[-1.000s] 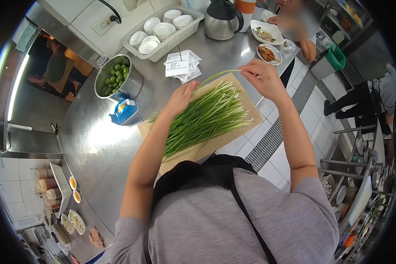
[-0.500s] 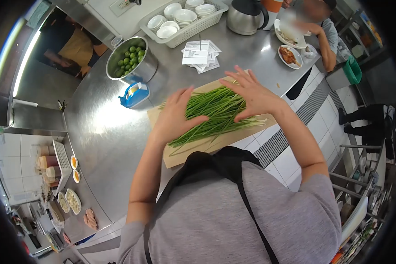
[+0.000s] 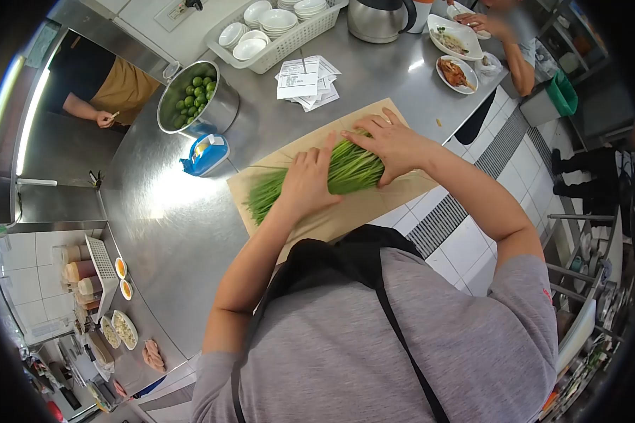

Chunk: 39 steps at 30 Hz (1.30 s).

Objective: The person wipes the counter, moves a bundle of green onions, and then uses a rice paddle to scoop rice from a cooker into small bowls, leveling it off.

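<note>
A bundle of long green chives (image 3: 353, 169) lies on a tan board or sheet (image 3: 402, 189) in front of me. My left hand (image 3: 307, 180) is wrapped over the bundle left of its middle, thumb on the near side and fingers across the top. Closer to the right end, my right hand (image 3: 396, 146) grips the stalks the same way. The bundle's left ends fan out past my left hand and look blurred. Under my palms the stalks are hidden, as is much of the right end.
Beyond the board are paper slips (image 3: 307, 81), a blue tape dispenser (image 3: 206, 155), a steel pot of green limes (image 3: 197, 99), a basket of small white bowls (image 3: 279, 42) and a metal jug (image 3: 377, 20). Another person's hand (image 3: 483, 25) is near plates of food (image 3: 456, 73) at right.
Both hands have closed in from hovering spread over the loose chives. The stalks are now gathered into a tighter, thicker bundle between them. The plates and tools have not moved on the table.
</note>
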Each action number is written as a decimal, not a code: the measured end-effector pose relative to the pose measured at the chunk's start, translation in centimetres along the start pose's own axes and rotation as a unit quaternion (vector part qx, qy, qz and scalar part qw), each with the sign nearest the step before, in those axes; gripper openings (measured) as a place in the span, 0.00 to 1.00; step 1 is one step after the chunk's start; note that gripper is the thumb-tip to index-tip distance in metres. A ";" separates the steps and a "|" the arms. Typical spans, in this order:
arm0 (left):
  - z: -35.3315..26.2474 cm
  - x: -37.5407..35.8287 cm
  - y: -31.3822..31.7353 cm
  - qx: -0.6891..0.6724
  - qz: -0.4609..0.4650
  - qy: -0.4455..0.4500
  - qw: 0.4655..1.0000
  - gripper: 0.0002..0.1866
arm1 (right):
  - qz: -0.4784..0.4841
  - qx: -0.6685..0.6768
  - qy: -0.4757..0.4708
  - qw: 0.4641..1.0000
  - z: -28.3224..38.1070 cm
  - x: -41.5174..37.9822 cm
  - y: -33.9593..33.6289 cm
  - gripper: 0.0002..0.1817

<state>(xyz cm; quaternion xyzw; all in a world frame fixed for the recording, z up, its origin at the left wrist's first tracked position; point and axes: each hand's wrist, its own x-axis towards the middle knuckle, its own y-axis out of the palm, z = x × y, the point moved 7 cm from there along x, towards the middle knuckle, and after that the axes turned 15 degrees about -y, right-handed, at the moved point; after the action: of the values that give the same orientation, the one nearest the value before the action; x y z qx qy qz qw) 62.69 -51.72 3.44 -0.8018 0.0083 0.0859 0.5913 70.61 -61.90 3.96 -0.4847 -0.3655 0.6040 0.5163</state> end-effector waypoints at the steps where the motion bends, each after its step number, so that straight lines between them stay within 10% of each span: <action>1: 0.5 0.3 -0.1 -0.030 0.004 -0.009 0.999 0.58 | 0.000 0.001 0.000 1.000 0.0 -0.1 0.1 0.68; 10: 0.5 0.5 -0.6 -0.055 -0.064 0.044 0.995 0.42 | 0.000 0.006 0.036 0.999 0.0 -0.6 0.8 0.69; 18: 1.8 -1.0 -1.0 -0.084 -0.006 -0.014 0.996 0.42 | -0.072 0.062 -0.007 0.995 -1.5 -0.3 0.5 0.47; 29: 10.2 -6.8 -2.5 -0.064 0.059 -0.168 0.982 0.45 | -0.042 0.042 0.012 0.998 -1.0 -0.4 -0.3 0.51; 34: 9.5 -6.7 -3.7 -0.053 -0.017 -0.107 0.993 0.50 | -0.061 -0.055 0.012 0.997 0.1 -0.4 -1.1 0.59; 39: 7.2 -5.1 -4.7 -0.095 -0.062 -0.048 0.992 0.47 | -0.237 -0.014 -0.124 0.963 4.1 1.5 -3.2 0.23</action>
<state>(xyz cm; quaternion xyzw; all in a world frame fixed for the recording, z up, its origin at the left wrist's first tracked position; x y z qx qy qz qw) 57.25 -43.93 6.57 -0.8481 -0.0776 0.0876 0.5167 67.52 -59.59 7.74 -0.3127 -0.5395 0.5141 0.5889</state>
